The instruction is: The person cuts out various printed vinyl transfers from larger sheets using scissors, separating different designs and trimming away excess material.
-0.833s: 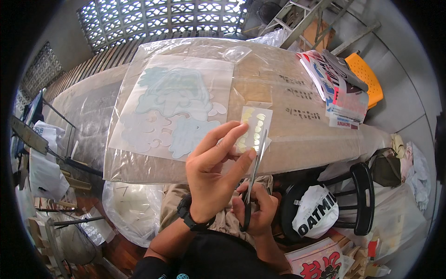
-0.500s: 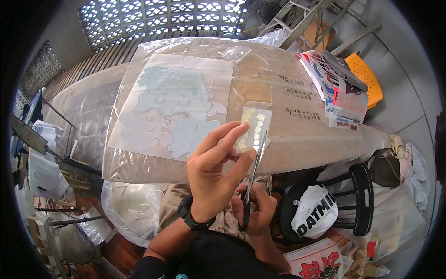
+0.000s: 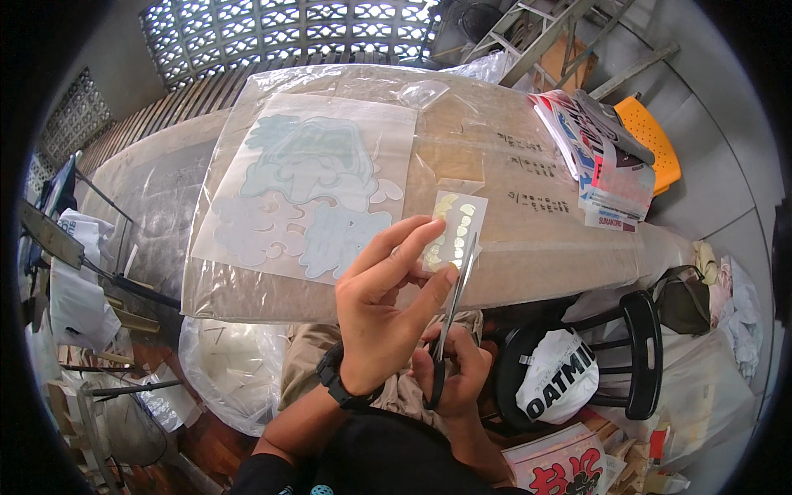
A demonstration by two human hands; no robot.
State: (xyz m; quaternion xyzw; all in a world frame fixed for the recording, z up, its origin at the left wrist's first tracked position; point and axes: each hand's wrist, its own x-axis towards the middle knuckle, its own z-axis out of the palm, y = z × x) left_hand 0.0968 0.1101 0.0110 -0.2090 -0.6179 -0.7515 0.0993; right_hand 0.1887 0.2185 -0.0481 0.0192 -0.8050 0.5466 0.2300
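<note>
Between its fingertips and thumb, my left hand (image 3: 371,309) pinches a small whitish sheet (image 3: 464,223) bearing rows of shiny gold pieces. My right hand (image 3: 464,370) grips a pair of scissors (image 3: 450,318), its fingers in the dark handles. The blades point up and away along the sheet's right edge, nearly closed; whether they touch the sheet I cannot tell. Just beyond my left hand, a large translucent sheet (image 3: 227,235) with pale blue cloud-like shapes (image 3: 309,161) lies flat on the plastic-covered table (image 3: 544,239).
Newspapers (image 3: 590,148) are stacked at the table's far right, beside an orange plastic seat (image 3: 648,140). A black chair (image 3: 643,355) with a white printed bag (image 3: 561,371) stands right of my lap. At left is a clear plastic bag (image 3: 235,371); a ladder (image 3: 528,37) leans behind.
Hardly anything differs. My left hand and the small sheet have shifted very slightly to the right, while the scissors stay along the sheet's edge.
</note>
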